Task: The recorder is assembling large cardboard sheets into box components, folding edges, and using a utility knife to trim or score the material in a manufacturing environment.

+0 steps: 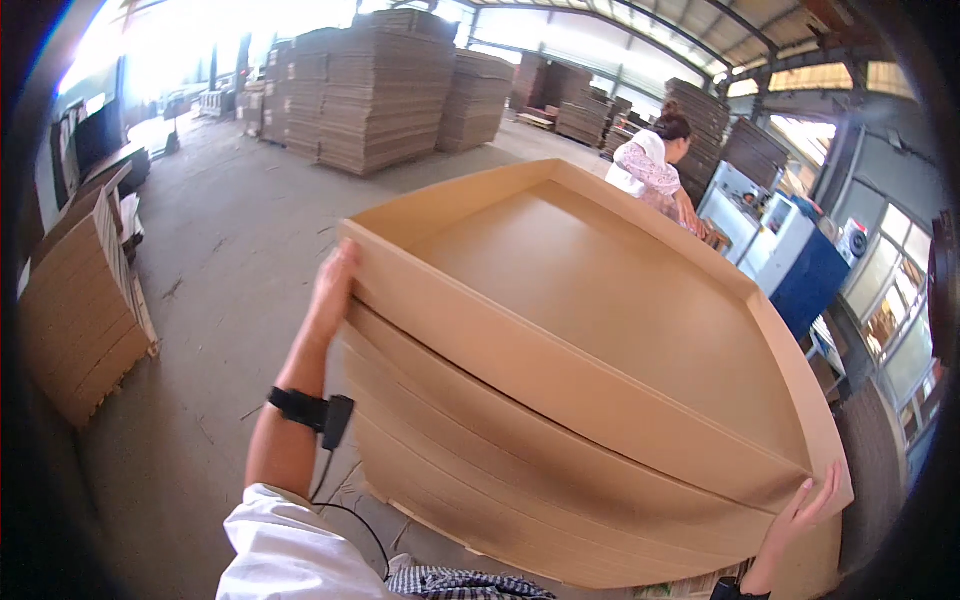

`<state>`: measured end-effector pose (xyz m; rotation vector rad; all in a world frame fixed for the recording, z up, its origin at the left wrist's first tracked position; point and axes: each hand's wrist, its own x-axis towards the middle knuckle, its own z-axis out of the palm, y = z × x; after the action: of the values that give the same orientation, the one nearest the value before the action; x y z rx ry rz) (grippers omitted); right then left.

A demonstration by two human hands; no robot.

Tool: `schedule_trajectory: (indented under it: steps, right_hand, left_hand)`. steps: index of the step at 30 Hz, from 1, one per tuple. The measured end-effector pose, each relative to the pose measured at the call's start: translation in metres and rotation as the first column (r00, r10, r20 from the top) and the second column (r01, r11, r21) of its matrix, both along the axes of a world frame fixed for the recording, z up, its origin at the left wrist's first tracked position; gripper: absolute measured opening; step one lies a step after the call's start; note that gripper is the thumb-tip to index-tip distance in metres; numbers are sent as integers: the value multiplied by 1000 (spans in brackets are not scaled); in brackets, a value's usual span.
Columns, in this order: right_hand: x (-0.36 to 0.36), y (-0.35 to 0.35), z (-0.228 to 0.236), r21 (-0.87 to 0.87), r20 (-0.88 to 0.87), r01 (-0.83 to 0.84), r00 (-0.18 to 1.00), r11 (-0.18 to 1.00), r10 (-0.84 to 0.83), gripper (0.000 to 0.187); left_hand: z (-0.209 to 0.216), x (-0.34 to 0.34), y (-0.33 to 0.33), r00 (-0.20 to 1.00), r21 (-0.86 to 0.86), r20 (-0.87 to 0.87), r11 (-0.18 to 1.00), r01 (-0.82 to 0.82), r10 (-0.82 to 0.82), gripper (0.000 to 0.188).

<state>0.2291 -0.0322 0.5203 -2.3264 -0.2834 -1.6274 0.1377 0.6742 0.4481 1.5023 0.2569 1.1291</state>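
**Cardboard tray (560,367): position and contact**

The large, shallow cardboard tray is located directly above a stack of cardboard (540,490), with its open side facing up and its walls raised along the edges. A dark seam runs between the tray and the stack; whether the two touch along their full length cannot be told.

The left hand (336,283) contacts the tray at its near left corner. Its fingers lie against the corner; how tightly they grasp cannot be told. The right hand (812,502) contacts the near right corner, fingers extended and unclenched along the outer wall. A black strap (312,412) with a cable encircles the left forearm.

Beyond the tray's far edge, a co-worker (648,168) faces right, near a blue-and-white machine (805,268). Tall cardboard piles (380,95) stand behind the tray, toward the left. A lower cardboard pile (80,310) stands left of the tray, well apart, on the floor (220,250).
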Motion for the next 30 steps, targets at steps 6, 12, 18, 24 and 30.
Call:
schedule_trajectory:
  steps: [6, 12, 18, 24, 30]
  right_hand:
    - [-5, 143, 19, -312, -345, -317, 916, 896, 204, 27]
    - [4, 169, 3, -229, -213, -308, 942, 923, 261, 25]
    - [13, 158, -3, -202, -159, -230, 967, 952, 200, 26]
    - [20, 151, -4, -203, -105, -222, 973, 954, 204, 28]
    - [15, 167, -6, -178, -66, -180, 983, 967, 171, 28]
  left_hand:
    - [23, -10, -17, 930, 68, 131, 939, 336, -343, 66]
    - [37, 9, 1, 789, 222, 192, 809, 544, -583, 59]
    - [38, 14, -1, 749, 191, 224, 782, 594, -623, 63]
    - [41, 18, -2, 726, 94, 126, 737, 670, -676, 90]
    - [35, 14, 7, 771, 182, 116, 777, 603, -626, 87]
